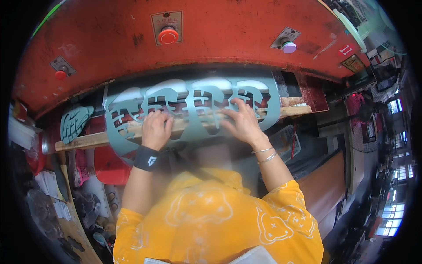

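A grey-green sheet [275, 102] with several large curved cut-outs hangs over a wooden bar [90, 141] at the front of a red machine. Narrow webs and strap-like shapes show inside the openings. My left hand [156, 130] rests at the left-middle of the sheet, its fingers bent and drawn together; whatever they grip is hidden beneath them. Farther right, my right hand [243, 121] lies over the sheet with thumb and fingers apart, fingertips at the edge of a cut-out. A small pile of cut grey-green pieces [74, 124] lies beyond the bar's left end.
The red machine front [246, 33] spans the far side, carrying a red push button [168, 36], a smaller red button [60, 75] and a pale purple button [289, 47]. A red seat [112, 165] stands below the bar at left. A brown board [323, 185] leans at lower right.
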`<action>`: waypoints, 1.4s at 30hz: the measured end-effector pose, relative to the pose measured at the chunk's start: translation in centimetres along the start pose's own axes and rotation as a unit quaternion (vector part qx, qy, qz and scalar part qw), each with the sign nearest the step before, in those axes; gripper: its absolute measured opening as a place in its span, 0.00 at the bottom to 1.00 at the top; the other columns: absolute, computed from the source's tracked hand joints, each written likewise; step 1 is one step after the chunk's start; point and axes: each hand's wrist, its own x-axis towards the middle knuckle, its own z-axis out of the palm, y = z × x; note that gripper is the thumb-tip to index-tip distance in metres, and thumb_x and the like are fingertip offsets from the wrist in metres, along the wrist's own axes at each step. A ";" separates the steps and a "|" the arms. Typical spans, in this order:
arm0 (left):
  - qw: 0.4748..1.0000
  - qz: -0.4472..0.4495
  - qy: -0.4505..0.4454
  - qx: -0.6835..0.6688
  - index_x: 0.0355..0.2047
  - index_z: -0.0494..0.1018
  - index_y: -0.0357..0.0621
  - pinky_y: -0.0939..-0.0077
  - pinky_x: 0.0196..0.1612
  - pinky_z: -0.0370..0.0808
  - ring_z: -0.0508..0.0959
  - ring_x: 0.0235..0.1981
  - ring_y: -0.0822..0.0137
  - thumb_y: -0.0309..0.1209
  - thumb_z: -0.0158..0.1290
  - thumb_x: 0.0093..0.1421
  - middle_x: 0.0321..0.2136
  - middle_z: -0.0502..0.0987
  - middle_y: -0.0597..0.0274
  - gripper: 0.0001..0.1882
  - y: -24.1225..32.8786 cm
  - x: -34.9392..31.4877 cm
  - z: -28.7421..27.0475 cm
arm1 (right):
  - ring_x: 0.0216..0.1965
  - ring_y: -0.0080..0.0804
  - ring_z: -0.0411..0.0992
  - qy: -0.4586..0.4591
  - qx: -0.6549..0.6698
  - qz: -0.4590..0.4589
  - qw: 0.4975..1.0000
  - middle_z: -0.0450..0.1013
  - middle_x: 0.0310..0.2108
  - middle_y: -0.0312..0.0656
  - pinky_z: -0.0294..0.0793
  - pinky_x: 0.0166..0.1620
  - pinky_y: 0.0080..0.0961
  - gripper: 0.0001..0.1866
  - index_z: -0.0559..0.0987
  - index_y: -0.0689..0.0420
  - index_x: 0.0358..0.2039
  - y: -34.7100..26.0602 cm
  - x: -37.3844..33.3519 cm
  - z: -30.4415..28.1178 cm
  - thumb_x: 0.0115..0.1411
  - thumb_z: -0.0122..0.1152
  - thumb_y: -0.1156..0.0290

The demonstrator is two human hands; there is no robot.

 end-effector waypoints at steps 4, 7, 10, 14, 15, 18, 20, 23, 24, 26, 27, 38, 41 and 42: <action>1.000 -0.011 -0.016 -0.016 0.23 0.74 0.40 0.59 0.37 0.67 0.71 0.32 0.51 0.30 0.54 0.54 0.26 0.71 0.53 0.07 0.5 0.2 -0.5 | 0.50 0.50 0.68 -0.149 0.078 0.016 0.986 0.66 0.52 0.50 0.67 0.54 0.38 0.16 0.82 0.49 0.42 0.1 2.4 -3.7 0.52 0.65 0.61; 0.994 -0.023 -0.103 -0.038 0.24 0.75 0.40 0.57 0.36 0.69 0.72 0.32 0.50 0.30 0.54 0.54 0.26 0.73 0.53 0.07 1.2 1.4 -2.1 | 0.52 0.45 0.70 -0.254 0.171 0.142 0.941 0.70 0.50 0.54 0.67 0.55 0.34 0.19 0.82 0.58 0.39 1.8 6.3 -8.0 0.52 0.64 0.57; 0.956 -0.070 -0.282 -0.037 0.26 0.76 0.39 0.60 0.37 0.72 0.75 0.31 0.49 0.30 0.53 0.54 0.27 0.76 0.52 0.07 0.9 4.3 -4.0 | 0.53 0.47 0.69 -0.106 0.129 0.240 0.956 0.69 0.51 0.55 0.66 0.56 0.35 0.26 0.76 0.61 0.47 2.9 11.5 -8.1 0.50 0.65 0.58; 0.982 -0.039 -0.057 -0.175 0.38 0.76 0.41 0.62 0.43 0.71 0.75 0.41 0.49 0.27 0.55 0.54 0.37 0.76 0.48 0.11 -1.7 11.8 -3.7 | 0.58 0.59 0.59 0.029 0.000 0.116 0.993 0.62 0.57 0.56 0.59 0.60 0.47 0.39 0.67 0.55 0.57 1.6 18.2 -0.5 0.45 0.68 0.58; 0.992 0.002 -0.022 -0.123 0.44 0.73 0.44 0.58 0.50 0.67 0.71 0.47 0.47 0.29 0.55 0.54 0.45 0.72 0.47 0.16 -2.3 13.9 -2.7 | 0.59 0.61 0.57 0.054 0.026 0.115 0.992 0.60 0.59 0.56 0.57 0.60 0.48 0.39 0.68 0.54 0.57 1.6 19.1 0.7 0.43 0.68 0.58; 0.997 0.038 -0.067 0.029 0.54 0.69 0.51 0.48 0.60 0.55 0.59 0.59 0.44 0.33 0.55 0.54 0.59 0.61 0.47 0.25 -3.6 17.1 -0.5 | 0.58 0.65 0.54 0.055 0.057 0.149 0.986 0.56 0.62 0.55 0.55 0.61 0.52 0.39 0.71 0.51 0.55 2.3 20.5 2.7 0.39 0.70 0.57; 0.990 0.037 -0.112 0.080 0.56 0.68 0.53 0.43 0.63 0.50 0.56 0.62 0.43 0.35 0.55 0.54 0.61 0.58 0.48 0.27 -4.3 17.7 0.5 | 0.57 0.66 0.55 0.064 0.057 0.139 0.987 0.56 0.62 0.53 0.57 0.59 0.51 0.39 0.72 0.47 0.55 3.0 20.4 2.3 0.38 0.72 0.57; 0.989 0.022 -0.123 0.075 0.56 0.68 0.55 0.41 0.63 0.48 0.55 0.62 0.44 0.36 0.55 0.55 0.61 0.59 0.48 0.27 -4.9 17.3 1.1 | 0.58 0.58 0.58 0.091 0.219 0.162 0.958 0.58 0.62 0.54 0.58 0.61 0.45 0.39 0.74 0.45 0.55 4.5 19.8 1.1 0.37 0.72 0.61; 0.989 0.022 -0.124 0.074 0.56 0.68 0.55 0.42 0.63 0.48 0.55 0.63 0.44 0.36 0.55 0.55 0.61 0.59 0.48 0.27 -5.0 17.0 1.1 | 0.58 0.56 0.59 0.103 0.271 0.152 0.945 0.59 0.61 0.54 0.58 0.61 0.43 0.40 0.73 0.44 0.55 5.1 19.5 0.7 0.37 0.72 0.61; 0.990 0.021 -0.122 0.074 0.57 0.68 0.55 0.43 0.63 0.48 0.55 0.63 0.44 0.36 0.55 0.55 0.61 0.59 0.48 0.27 -5.1 16.9 1.1 | 0.56 0.42 0.65 0.101 0.426 0.167 0.884 0.62 0.60 0.52 0.63 0.59 0.34 0.38 0.72 0.55 0.56 6.8 18.9 -0.2 0.41 0.70 0.67; 0.990 0.023 -0.119 0.073 0.57 0.68 0.55 0.43 0.64 0.48 0.55 0.63 0.44 0.36 0.55 0.55 0.61 0.59 0.48 0.27 -5.0 16.9 1.0 | 0.54 0.38 0.67 0.109 0.545 0.177 0.813 0.63 0.60 0.51 0.65 0.57 0.30 0.37 0.71 0.59 0.56 7.7 18.4 -0.7 0.41 0.69 0.70; 0.991 0.034 -0.107 0.075 0.57 0.68 0.54 0.43 0.64 0.47 0.55 0.63 0.45 0.36 0.55 0.55 0.61 0.59 0.49 0.27 -5.2 17.0 1.1 | 0.60 0.49 0.61 0.140 0.221 0.192 0.946 0.64 0.60 0.51 0.61 0.60 0.37 0.30 0.78 0.54 0.49 13.2 15.7 -2.8 0.40 0.70 0.65; 0.995 0.047 -0.077 0.039 0.55 0.68 0.53 0.44 0.62 0.50 0.58 0.61 0.45 0.36 0.57 0.53 0.58 0.62 0.48 0.27 -3.3 18.0 0.5 | 0.61 0.46 0.61 0.133 0.145 0.195 0.961 0.64 0.60 0.50 0.59 0.62 0.36 0.30 0.79 0.54 0.48 12.7 15.5 -2.9 0.39 0.71 0.66; 0.997 0.054 -0.062 0.008 0.55 0.68 0.53 0.46 0.62 0.52 0.60 0.59 0.46 0.36 0.57 0.53 0.56 0.64 0.48 0.27 -2.1 18.7 0.4 | 0.61 0.43 0.62 0.137 0.148 0.200 0.959 0.64 0.60 0.50 0.59 0.61 0.34 0.30 0.79 0.56 0.48 12.6 15.5 -2.9 0.39 0.71 0.67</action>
